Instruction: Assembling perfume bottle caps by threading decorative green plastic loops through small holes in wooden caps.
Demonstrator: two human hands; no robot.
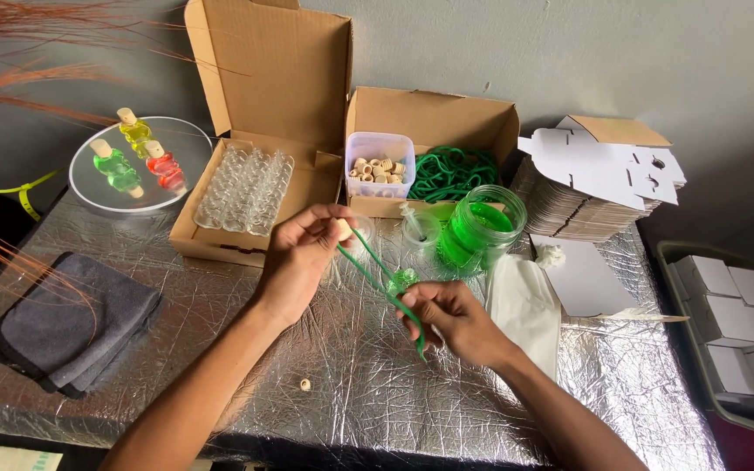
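Both forearms are reaching in from the bottom edge over a table covered in crinkled silver foil. The left hand is lifted, wrist bent, with its thumb and fingertips pinching a small cork stopper at the top end of a green cord. The right hand is sitting lower and to the right, fingers curled in, gripping the same cord farther down, so the cord is running taut on a slant between the two hands and its loose end is poking out below the right fist. A small clear bottle with green liquid is hanging on the cord just above the right hand's fingers, between the two grips; how it is fastened cannot be told. Just beyond the hands a glass jar of green liquid is standing beside an open cardboard box holding a tub of corks and a coil of green cord. Another open box of empty bottles is lying to the left, and one loose cork is resting on the foil near the left forearm.
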